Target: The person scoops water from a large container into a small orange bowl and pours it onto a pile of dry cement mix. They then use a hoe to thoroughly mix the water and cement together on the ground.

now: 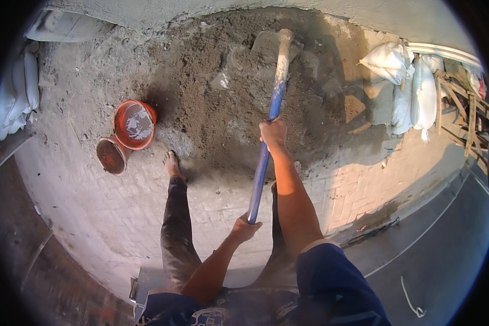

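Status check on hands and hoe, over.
Left hand at end of hoe handle, right hand farther up. Blade at grey-brown mix. Red buckets left, clear of blade.

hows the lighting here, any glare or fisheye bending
Head view: sunlight warms the brick paving at right, beside darker shadow; head view: pale reflections glare off liquid in the larger red bucket; head view: the paving's lower edge bows, and the corners go black.

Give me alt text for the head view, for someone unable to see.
A person's left grip and right grip hold a long hoe, its far end on grey mix spread across the ground. Two orange buckets stand together at left; white sacks lie either side.
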The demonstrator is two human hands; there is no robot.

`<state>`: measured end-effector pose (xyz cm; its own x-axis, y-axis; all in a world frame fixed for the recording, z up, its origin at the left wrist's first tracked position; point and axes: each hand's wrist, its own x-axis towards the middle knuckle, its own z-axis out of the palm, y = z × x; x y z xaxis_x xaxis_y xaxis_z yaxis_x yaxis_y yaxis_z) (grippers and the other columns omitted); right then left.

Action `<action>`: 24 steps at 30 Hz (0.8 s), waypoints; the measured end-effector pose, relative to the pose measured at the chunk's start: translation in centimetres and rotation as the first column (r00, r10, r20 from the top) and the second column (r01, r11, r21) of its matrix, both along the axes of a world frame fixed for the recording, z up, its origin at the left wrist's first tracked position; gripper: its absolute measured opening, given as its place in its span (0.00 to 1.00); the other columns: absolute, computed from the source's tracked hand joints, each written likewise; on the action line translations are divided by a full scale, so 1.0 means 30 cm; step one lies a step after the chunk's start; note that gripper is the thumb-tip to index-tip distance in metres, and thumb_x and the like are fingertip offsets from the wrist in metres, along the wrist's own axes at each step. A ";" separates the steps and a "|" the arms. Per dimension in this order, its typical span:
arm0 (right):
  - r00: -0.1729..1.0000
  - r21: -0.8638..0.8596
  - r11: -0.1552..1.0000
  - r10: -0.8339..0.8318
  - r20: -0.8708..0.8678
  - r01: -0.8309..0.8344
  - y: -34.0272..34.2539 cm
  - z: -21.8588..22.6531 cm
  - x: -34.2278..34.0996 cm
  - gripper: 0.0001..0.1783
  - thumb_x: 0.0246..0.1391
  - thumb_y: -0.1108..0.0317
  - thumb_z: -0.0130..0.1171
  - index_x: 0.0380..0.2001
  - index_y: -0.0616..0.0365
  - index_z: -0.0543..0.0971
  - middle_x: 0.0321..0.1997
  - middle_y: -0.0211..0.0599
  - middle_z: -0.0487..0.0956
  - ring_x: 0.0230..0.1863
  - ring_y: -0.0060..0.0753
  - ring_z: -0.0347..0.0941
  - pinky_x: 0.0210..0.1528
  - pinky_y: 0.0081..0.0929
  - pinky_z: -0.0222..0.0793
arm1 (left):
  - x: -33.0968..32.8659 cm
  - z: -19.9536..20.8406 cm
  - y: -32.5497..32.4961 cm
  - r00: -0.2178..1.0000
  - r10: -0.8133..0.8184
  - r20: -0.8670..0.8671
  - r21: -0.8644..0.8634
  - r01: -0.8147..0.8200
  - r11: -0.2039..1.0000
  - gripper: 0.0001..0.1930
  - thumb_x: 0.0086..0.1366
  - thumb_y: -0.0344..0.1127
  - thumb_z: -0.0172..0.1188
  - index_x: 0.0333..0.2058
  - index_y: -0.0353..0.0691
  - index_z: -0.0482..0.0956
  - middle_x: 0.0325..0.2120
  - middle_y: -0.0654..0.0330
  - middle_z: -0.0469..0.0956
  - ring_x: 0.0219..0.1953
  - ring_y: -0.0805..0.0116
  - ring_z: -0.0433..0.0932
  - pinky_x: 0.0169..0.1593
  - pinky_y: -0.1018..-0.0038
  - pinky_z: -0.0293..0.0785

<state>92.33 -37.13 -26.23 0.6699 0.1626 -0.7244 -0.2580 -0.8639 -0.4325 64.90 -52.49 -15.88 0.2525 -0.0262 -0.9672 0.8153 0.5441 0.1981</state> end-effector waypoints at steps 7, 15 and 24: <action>0.976 0.198 0.963 -0.201 0.088 0.181 -0.040 0.284 -0.035 0.19 0.44 0.77 0.55 0.43 0.66 0.70 0.25 0.43 0.75 0.15 0.32 0.75 0.16 0.29 0.70 | -0.035 -0.078 0.020 0.991 -0.093 0.094 0.265 0.065 0.962 0.35 0.57 0.38 0.66 0.64 0.45 0.65 0.46 0.44 0.79 0.51 0.49 0.78 0.53 0.63 0.75; 0.983 0.056 0.997 -0.066 0.169 0.057 0.175 -0.017 0.353 0.15 0.48 0.76 0.53 0.41 0.68 0.70 0.24 0.42 0.75 0.17 0.35 0.75 0.19 0.32 0.72 | 0.320 -0.108 0.278 0.986 0.029 0.162 0.160 -0.055 0.986 0.33 0.56 0.36 0.67 0.61 0.45 0.67 0.42 0.48 0.80 0.44 0.57 0.79 0.49 0.64 0.73; 0.976 0.087 0.974 -0.214 0.037 0.211 -0.132 0.181 -0.129 0.15 0.45 0.75 0.58 0.38 0.65 0.69 0.21 0.41 0.75 0.15 0.35 0.74 0.14 0.31 0.69 | -0.175 -0.013 -0.082 0.985 -0.148 0.082 0.315 0.116 0.942 0.33 0.56 0.38 0.63 0.62 0.48 0.67 0.40 0.43 0.81 0.46 0.46 0.80 0.49 0.59 0.76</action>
